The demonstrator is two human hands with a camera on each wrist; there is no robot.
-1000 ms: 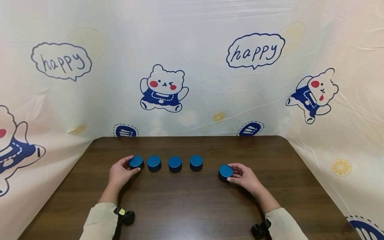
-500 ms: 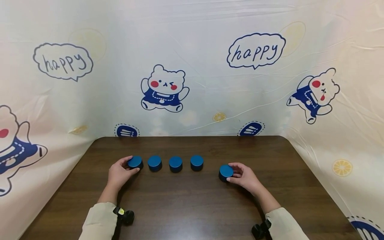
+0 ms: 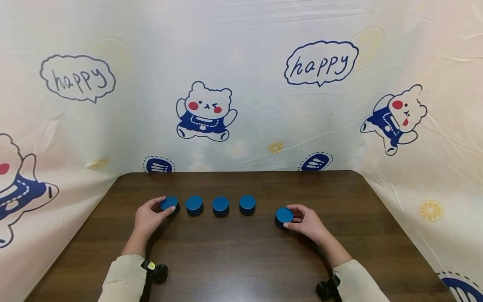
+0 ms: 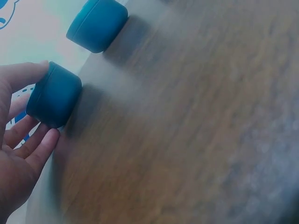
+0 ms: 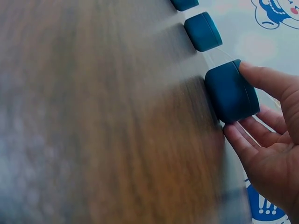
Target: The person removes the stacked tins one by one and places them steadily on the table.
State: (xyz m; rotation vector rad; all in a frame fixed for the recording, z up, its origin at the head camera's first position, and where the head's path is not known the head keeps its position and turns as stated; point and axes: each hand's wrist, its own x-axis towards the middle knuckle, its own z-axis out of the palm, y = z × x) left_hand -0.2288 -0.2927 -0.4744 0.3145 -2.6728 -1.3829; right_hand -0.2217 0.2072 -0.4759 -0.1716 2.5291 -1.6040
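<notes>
Several short round blue containers stand in a row across the brown table, each with a flat lighter top and a seam near its upper edge. At the row's left end, my left hand (image 3: 150, 217) holds the leftmost container (image 4: 56, 95), its thumb on the upper edge and its fingers around the far side and low down. My right hand (image 3: 307, 222) grips the rightmost container (image 5: 231, 92) between thumb and fingers. That one stands slightly nearer to me and apart from the others. Between the hands are the second container (image 3: 194, 205), the third (image 3: 220, 206) and the fourth (image 3: 247, 205).
The wooden table (image 3: 241, 256) has rounded far corners. Behind it hangs a pale curtain (image 3: 256, 105) printed with bears and "happy" bubbles. A small black camera (image 3: 160, 273) is strapped to the left wrist, another camera (image 3: 324, 290) to the right.
The leftmost container has shifted slightly left with my left hand, away from its neighbour. The left thumb has moved up onto its top edge. The right hand has stayed nearly still.
</notes>
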